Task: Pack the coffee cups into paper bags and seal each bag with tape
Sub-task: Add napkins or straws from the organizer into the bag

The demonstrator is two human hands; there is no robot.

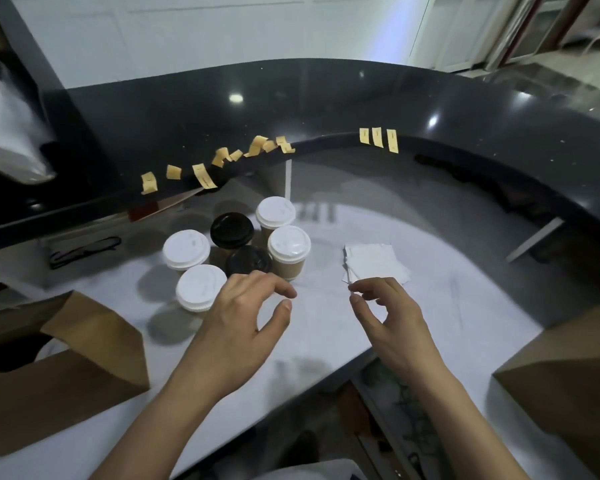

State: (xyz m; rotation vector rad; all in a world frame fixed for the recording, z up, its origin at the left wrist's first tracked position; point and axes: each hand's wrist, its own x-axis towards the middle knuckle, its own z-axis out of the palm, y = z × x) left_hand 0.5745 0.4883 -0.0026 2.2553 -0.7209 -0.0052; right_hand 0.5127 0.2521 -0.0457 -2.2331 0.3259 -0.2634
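Observation:
Several lidded coffee cups stand clustered on the white counter, some with white lids, two with black lids. My left hand hovers just in front of the cluster with fingers loosely spread, holding nothing. My right hand hangs to the right with relaxed, slightly curled fingers, its tips near a stack of white napkins. An open brown paper bag lies at the left. Another brown bag stands at the right edge. Yellow tape strips hang along the dark ledge's rim.
A raised dark curved ledge wraps behind the counter, with three more tape strips at its right. A white plastic-wrapped bundle sits far left. A black cord lies left of the cups. The counter's front edge drops off between my arms.

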